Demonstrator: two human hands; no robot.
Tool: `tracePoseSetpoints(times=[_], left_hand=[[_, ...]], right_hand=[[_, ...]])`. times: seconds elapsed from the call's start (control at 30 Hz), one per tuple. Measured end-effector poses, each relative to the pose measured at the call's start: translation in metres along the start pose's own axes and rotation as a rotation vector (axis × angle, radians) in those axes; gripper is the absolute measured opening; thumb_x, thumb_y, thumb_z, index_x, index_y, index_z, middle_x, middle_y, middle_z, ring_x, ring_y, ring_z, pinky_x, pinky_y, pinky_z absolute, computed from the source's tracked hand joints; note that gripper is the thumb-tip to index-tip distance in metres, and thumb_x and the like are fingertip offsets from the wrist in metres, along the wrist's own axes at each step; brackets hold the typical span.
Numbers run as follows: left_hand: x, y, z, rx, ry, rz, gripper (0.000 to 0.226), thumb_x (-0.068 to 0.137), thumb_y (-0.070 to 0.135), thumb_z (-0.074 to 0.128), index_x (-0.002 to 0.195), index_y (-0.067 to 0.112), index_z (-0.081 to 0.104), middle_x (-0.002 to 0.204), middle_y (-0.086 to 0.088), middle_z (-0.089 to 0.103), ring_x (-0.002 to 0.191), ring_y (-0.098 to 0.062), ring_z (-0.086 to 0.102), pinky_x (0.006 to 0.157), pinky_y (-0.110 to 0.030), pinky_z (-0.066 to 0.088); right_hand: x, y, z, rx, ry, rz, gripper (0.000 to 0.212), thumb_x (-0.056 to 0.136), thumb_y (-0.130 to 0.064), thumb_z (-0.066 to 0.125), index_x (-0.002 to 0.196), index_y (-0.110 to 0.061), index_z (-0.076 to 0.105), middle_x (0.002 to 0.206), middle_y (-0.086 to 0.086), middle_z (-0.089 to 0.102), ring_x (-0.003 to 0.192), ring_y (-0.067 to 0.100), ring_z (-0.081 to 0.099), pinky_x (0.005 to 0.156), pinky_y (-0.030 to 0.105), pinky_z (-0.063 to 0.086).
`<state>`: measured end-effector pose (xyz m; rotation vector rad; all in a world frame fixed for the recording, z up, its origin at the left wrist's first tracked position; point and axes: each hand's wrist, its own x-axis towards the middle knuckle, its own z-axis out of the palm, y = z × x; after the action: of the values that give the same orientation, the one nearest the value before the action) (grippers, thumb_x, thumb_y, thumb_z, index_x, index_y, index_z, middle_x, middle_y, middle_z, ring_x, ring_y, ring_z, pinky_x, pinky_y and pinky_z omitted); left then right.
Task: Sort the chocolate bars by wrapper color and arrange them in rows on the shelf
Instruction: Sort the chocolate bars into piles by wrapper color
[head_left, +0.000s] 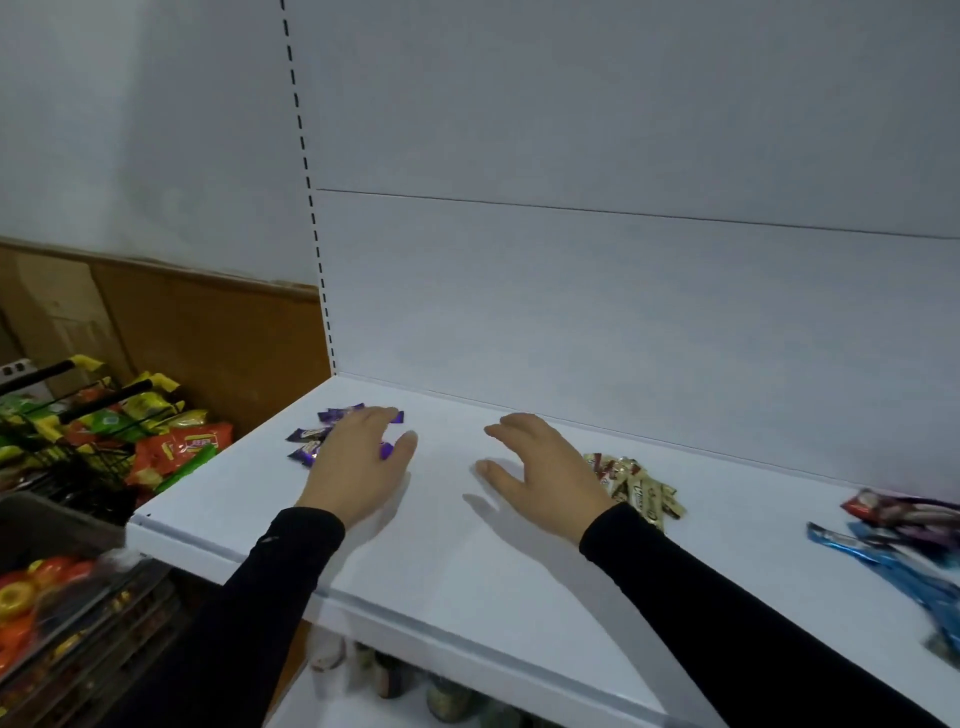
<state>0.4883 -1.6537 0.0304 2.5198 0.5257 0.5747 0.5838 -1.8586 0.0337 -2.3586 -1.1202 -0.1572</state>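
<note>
Several purple-wrapped chocolate bars (311, 441) lie in a loose group at the back left of the white shelf (467, 571). My left hand (358, 462) lies flat over their right side, fingers spread, covering some of them. A small heap of cream-and-gold bars (636, 486) sits just right of centre; my right hand (540, 467) hovers or rests beside its left edge with fingers relaxed, holding nothing. At the far right edge lie blue-wrapped bars (893, 566) and a dark purple and red wrapped one (904, 512).
The shelf's white back panel (623, 312) rises behind the bars. To the left stands a black wire basket (67, 441) full of snack packets. Lower left holds trays of orange and yellow sweets (31, 603). Jars show on the level below (447, 701).
</note>
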Motion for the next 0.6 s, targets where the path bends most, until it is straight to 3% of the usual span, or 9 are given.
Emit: tracePoseSetpoints(times=[0.23, 0.4, 0.6], left_hand=[[-0.051, 0.107, 0.037, -0.024, -0.064, 0.238, 0.052, 0.098, 0.048, 0.052, 0.136, 0.013, 0.06, 0.142, -0.002, 0.056, 0.137, -0.018, 0.044, 0.112, -0.025, 0.026], [-0.078, 0.193, 0.086, -0.078, -0.187, 0.399, 0.049, 0.098, 0.048, 0.048, 0.131, 0.016, 0.063, 0.132, 0.005, 0.062, 0.127, -0.014, 0.049, 0.097, -0.016, 0.027], [-0.097, 0.29, 0.153, -0.103, -0.338, 0.555, 0.046, 0.102, 0.041, 0.051, 0.141, 0.016, 0.055, 0.144, 0.001, 0.055, 0.136, -0.015, 0.043, 0.108, -0.021, 0.026]], right_hand=[[-0.116, 0.067, -0.092, -0.177, 0.101, 0.135, 0.053, 0.096, -0.047, 0.052, 0.143, -0.023, 0.046, 0.155, -0.002, 0.033, 0.142, 0.015, 0.03, 0.11, 0.022, 0.024], [-0.199, 0.125, -0.146, -0.232, 0.199, 0.304, 0.052, 0.095, -0.045, 0.056, 0.14, -0.019, 0.052, 0.15, 0.002, 0.041, 0.138, 0.019, 0.037, 0.112, 0.028, 0.028], [-0.283, 0.19, -0.194, -0.279, 0.253, 0.522, 0.054, 0.096, -0.044, 0.054, 0.141, -0.016, 0.05, 0.15, 0.002, 0.04, 0.139, 0.019, 0.036, 0.112, 0.03, 0.029]])
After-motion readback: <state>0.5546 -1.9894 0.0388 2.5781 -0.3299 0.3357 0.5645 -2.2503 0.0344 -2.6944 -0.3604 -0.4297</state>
